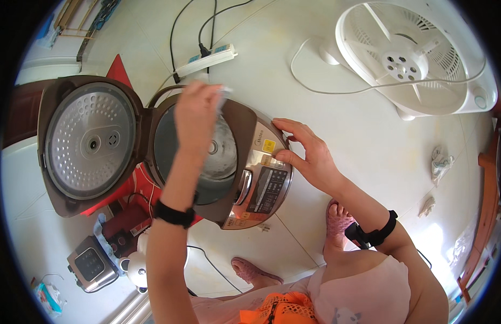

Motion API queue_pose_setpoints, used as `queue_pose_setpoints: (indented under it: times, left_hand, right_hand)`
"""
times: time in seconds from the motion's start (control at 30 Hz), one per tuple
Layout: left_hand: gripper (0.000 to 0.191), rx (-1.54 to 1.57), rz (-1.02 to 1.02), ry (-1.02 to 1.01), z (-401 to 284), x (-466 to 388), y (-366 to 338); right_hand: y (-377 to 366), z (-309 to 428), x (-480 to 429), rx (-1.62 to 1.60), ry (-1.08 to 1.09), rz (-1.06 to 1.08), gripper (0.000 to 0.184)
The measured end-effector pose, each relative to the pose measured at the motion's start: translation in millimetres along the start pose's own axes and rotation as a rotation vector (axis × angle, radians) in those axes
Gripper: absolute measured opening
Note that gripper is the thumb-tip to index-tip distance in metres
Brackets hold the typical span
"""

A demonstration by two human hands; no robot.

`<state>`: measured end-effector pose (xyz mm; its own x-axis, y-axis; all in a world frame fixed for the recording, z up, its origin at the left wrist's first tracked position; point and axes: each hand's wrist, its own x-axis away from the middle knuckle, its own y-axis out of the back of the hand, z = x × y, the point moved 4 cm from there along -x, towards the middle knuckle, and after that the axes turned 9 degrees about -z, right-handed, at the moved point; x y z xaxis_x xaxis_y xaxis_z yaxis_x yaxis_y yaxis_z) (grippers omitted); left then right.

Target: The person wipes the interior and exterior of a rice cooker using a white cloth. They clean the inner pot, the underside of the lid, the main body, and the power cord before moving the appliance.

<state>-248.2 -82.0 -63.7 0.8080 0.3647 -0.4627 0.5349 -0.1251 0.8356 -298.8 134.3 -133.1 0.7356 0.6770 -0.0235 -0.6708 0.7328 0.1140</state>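
A brown Midea rice cooker stands before me, its lid swung back to the left. Inside the lid is a round metal plate with rows of dimples. The grey metal heating plate with its central sensor shows at the bottom of the cooker's chamber. Above that opening, my left hand pinches a thin whitish wipe or tissue; blur hides its exact kind. My right hand rests on the edge of the control panel, thumb on top and fingers spread along the rim.
Behind the cooker lies a white power strip with black cables. A white fan housing trails its cord on the tiled floor at upper right. A small appliance sits at lower left. Crumpled plastic lies right; my slippered feet are below.
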Motion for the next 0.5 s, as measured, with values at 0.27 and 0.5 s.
queue_pose_setpoints:
  times: [0.27,0.5]
  left_hand:
    - [0.018,0.296,0.156,0.302,-28,-4,4]
    - [0.019,0.309,0.433,0.539,-36,28,20]
  right_hand:
    - [19,-17,6,-0.12,-0.183,0.167,0.062]
    - [43,-43,8,-0.119,-0.353,0.078,0.04]
